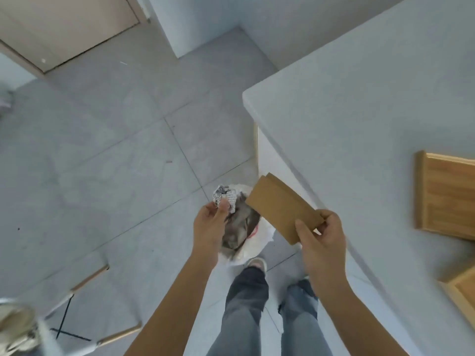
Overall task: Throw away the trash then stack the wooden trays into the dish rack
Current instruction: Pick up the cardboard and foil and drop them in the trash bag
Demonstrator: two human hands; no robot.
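Observation:
My left hand point(209, 224) pinches a crumpled ball of printed paper point(226, 197) over a trash bin lined with a white bag point(254, 240) on the floor. My right hand point(321, 240) grips the near end of flat brown cardboard pieces point(279, 206), which stick out over the bin's right side. On the grey counter point(347, 111) at the right edge lies a wooden tray point(447, 196). The corner of a second wooden tray point(462, 291) shows below it. No dish rack is in view.
The bin stands against the counter's end panel, just ahead of my feet point(257, 263). A wood-and-metal chair frame point(84, 286) stands on the tiled floor at the lower left. A door point(64, 29) is at the top left.

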